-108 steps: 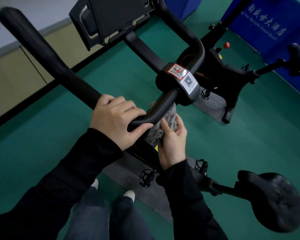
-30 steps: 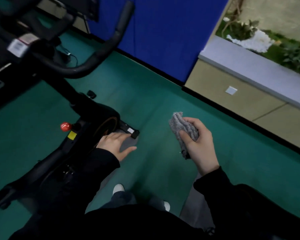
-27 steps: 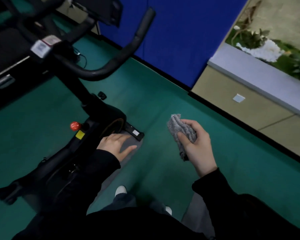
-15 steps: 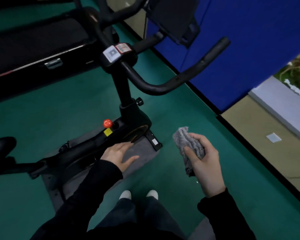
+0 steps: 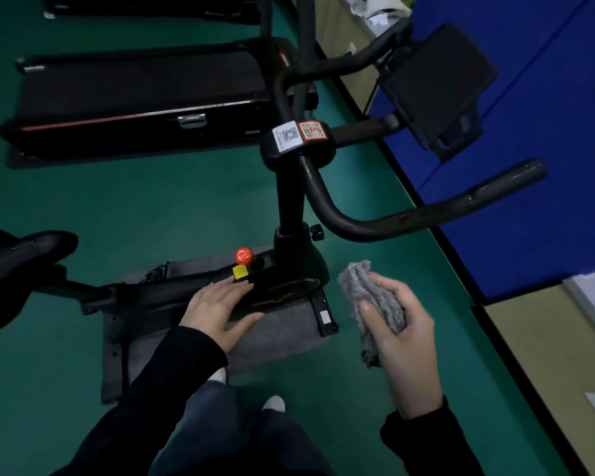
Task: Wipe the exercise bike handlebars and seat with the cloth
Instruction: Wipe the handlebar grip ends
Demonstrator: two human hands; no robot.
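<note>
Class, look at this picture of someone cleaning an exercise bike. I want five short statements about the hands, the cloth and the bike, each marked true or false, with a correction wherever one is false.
1. The right hand holds the cloth. True.
2. The cloth is pressed against the handlebar. False: it is held in the air, below the bar and apart from it.
3. The left hand is open, with fingers spread. True.
4. The seat lies at the right of the picture. False: it is at the left edge.
5. The knob on the frame is blue. False: it is red.
</note>
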